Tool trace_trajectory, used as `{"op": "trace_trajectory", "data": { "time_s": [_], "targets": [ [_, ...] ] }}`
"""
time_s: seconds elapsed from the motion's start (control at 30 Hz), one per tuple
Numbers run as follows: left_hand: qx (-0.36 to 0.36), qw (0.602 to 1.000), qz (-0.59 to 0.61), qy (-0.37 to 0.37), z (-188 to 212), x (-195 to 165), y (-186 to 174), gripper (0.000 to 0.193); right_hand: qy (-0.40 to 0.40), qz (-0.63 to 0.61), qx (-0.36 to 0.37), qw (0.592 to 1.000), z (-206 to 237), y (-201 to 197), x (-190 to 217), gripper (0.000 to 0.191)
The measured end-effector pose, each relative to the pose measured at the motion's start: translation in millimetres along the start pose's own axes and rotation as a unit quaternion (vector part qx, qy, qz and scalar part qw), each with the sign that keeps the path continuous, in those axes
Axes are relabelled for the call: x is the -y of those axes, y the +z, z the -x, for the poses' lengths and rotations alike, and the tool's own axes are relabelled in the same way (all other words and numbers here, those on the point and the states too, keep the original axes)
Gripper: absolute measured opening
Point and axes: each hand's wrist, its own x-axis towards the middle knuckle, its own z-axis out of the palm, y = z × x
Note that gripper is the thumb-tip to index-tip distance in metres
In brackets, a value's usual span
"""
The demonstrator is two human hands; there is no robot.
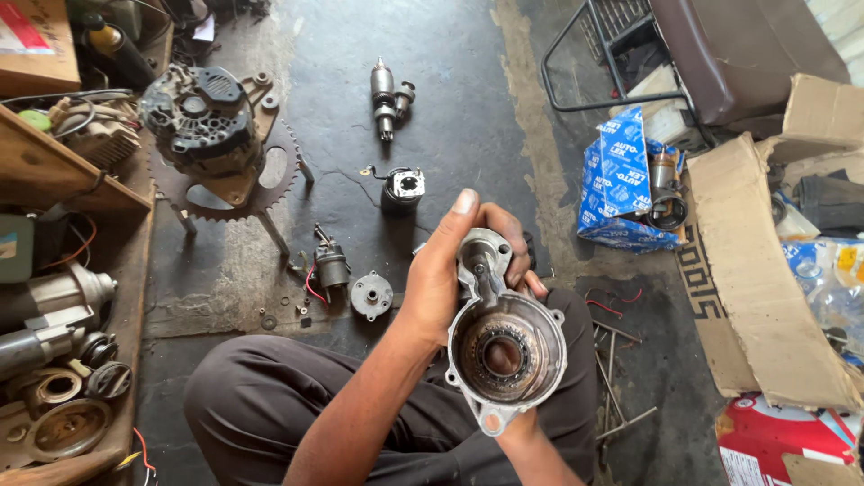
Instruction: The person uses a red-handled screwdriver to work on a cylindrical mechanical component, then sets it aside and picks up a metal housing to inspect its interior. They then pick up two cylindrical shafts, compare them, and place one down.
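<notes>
Left hand (443, 274) grips starter housing (504, 346) nose — long axis toward the person; right hand (520, 270) fingers clasp far side.

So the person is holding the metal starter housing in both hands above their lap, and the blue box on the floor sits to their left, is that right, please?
Not quite: the blue box lies on the floor to the person's right, not left, as the head view shows. The rest holds: the left hand and the right hand both grip the metal starter housing above the lap.

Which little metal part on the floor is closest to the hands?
The round grey cap, just left of the left hand. The black cylinder and the shaft lie farther away.
</notes>
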Motion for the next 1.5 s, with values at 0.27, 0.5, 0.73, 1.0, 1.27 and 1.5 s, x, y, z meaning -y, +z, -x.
{"op": "trace_trajectory", "data": {
  "time_s": [0.27,0.5,0.73,1.0,1.27,1.5],
  "targets": [
    [0.028,0.999,0.031,-0.011,1.1,5.2,-0.3,0.064,-0.12,0.061,0.021,0.991,-11.9,-18.9,4.8,0.041],
    [0.007,0.999,0.039,0.008,0.7,18.3,2.7,0.063,-0.197,0.264,0.068,0.942,-11.9,1.0,-2.5,0.039],
    [0.055,0.992,0.113,-0.011,0.4,6.4,-2.9,0.067,-0.092,0.017,0.133,0.987,1.6,-8.7,17.9,0.038],
    [0.014,0.994,0.107,-0.025,1.0,12.9,0.4,0.065,-0.207,0.245,0.128,0.939,0.1,-0.9,14.7,0.037],
    [0.022,0.997,0.07,-0.014,-2.5,12.7,-3.8,0.064,-0.214,0.209,0.039,0.953,-19.2,-13.3,3.2,0.036],
    [0.037,0.994,0.088,-0.057,-1.8,10.8,-7.6,0.065,-0.099,0.036,0.141,0.984,15.2,-6.4,18.7,0.035]
  ]
}}
